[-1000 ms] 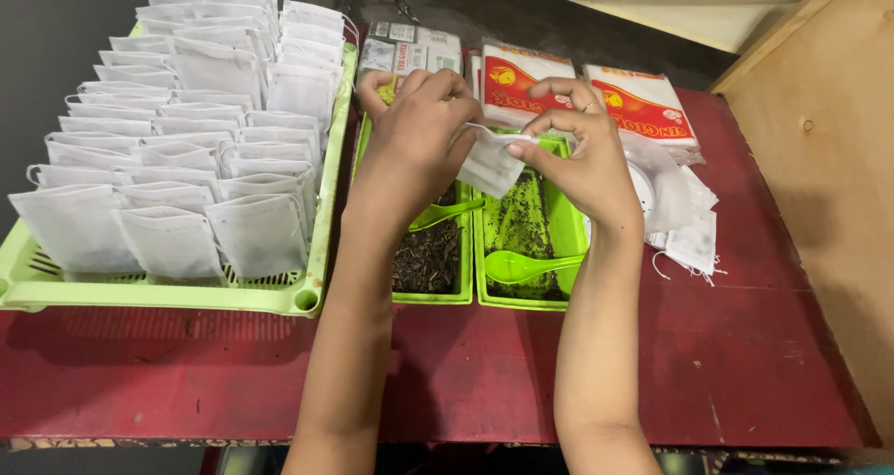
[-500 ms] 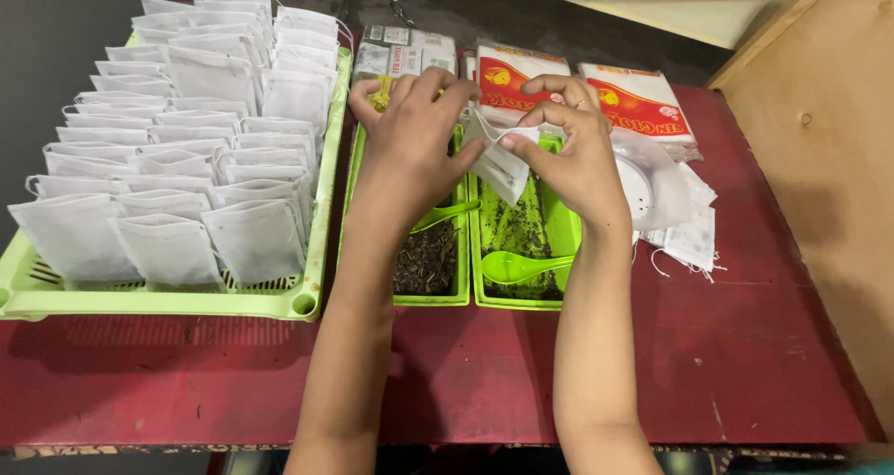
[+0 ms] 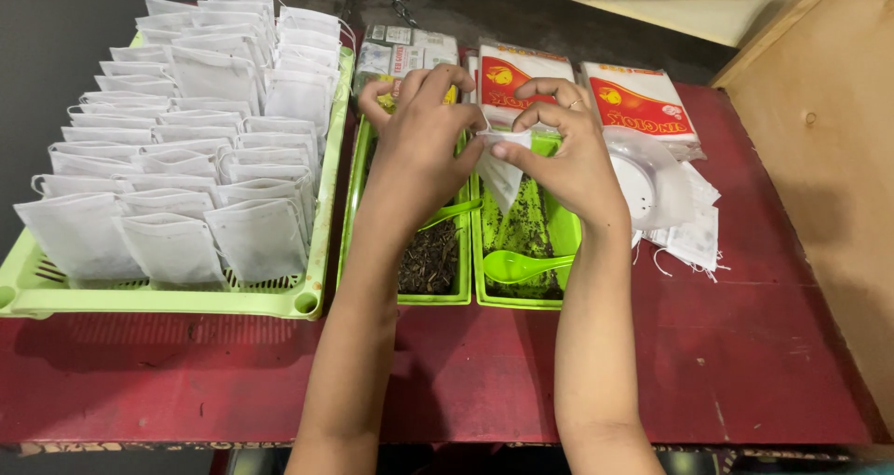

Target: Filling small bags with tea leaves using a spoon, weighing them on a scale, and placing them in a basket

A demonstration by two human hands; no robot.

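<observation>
Both hands meet above two narrow lime-green plastic trays. The left hand [image 3: 419, 140] and the right hand [image 3: 568, 149] each pinch the top edge of one small white mesh filter bag [image 3: 501, 172], which hangs between them over the seam where the trays touch. The left tray [image 3: 463, 251] holds dark loose leaves and the handle of one green plastic spoon [image 3: 445, 214] (its bowl is hidden by the wrist); the right tray [image 3: 570, 237] holds greener leaf crumbs and a second green spoon [image 3: 521, 266]. To the left, a large lime-green slotted basket [image 3: 312, 300] carries rows of upright white filter bags [image 3: 177, 140], too overlapped to count exactly. Behind the trays lie two red-and-white flat packets [image 3: 643, 102] and one pale printed box [image 3: 410, 51]. A loose heap of empty white bags [image 3: 684, 223] rests to the right on the red table [image 3: 745, 345].
</observation>
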